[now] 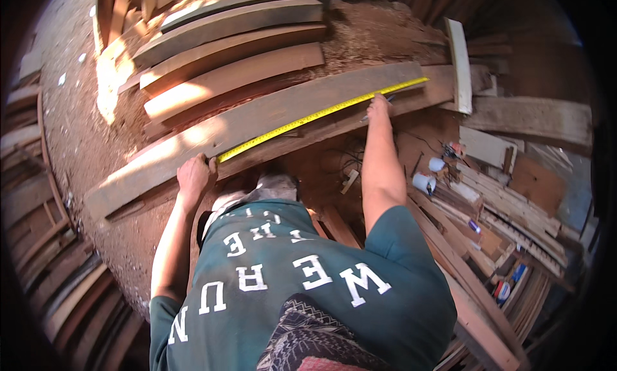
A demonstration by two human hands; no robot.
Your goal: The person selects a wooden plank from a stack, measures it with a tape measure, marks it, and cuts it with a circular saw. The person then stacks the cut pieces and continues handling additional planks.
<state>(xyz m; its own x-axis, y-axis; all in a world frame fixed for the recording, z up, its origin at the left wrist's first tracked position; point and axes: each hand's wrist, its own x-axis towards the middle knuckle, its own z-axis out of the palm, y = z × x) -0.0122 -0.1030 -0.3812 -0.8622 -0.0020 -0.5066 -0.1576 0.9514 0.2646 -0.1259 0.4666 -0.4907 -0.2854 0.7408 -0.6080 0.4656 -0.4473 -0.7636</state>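
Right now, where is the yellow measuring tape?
In the head view's centre, the yellow tape runs along the wide plank, from the left hand to beyond the right hand.

Dark-green shirt (276,262): white capital letters (311,271) | yellow tape (315,117): markings too small

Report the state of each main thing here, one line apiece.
Yellow tape measure: drawn out, lying lengthwise along the plank
Grey-brown plank: lying broad face up, partly sunlit
Left hand: curled at the tape's left end
Right hand: closed, at the tape, holding a thin pen-like tool
Wooden beams: lying side by side, partly sunlit
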